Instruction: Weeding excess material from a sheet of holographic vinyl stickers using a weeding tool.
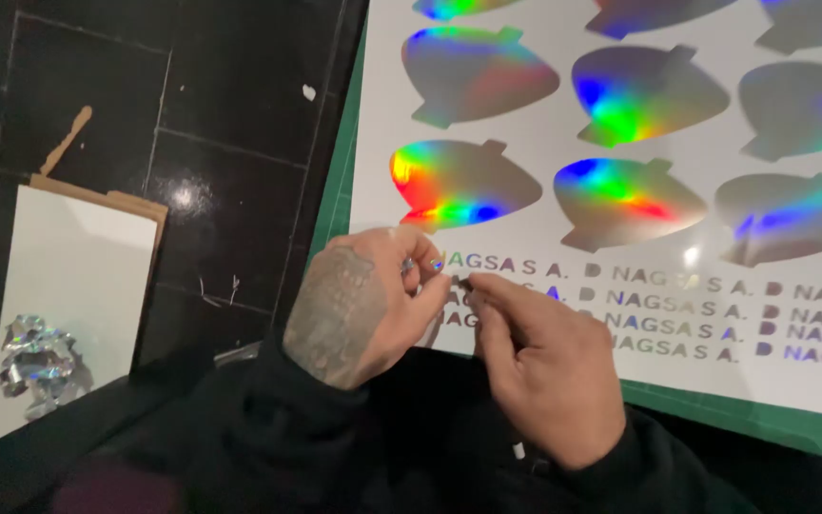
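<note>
Holographic vinyl sheet [620,257] seen from the head view: white backing carrying rows of rainbow-silver top-shaped cut-outs and, along its near edge, rows of small foil lettering. It lies on a green cutting mat [763,424] over a dark tiled floor [230,143].

Left hand [359,305]: back of the hand turned up toward the camera, wrist bent, fingers curled inward; thumb and forefinger are pinched on a tiny scrap of foil [436,264] at the near-left corner of the sheet.

Right hand [549,366]: palm down, forefinger and thumb extended toward the left hand, their tips closed together just beside the left fingertips over the lettering rows. Whether they grip a tool or a sliver of foil cannot be told. Both forearms wear dark sleeves [268,428].

At far left, well apart from the hands, a white board [78,276] holds a crumpled wad of silver foil waste [40,366].
</note>
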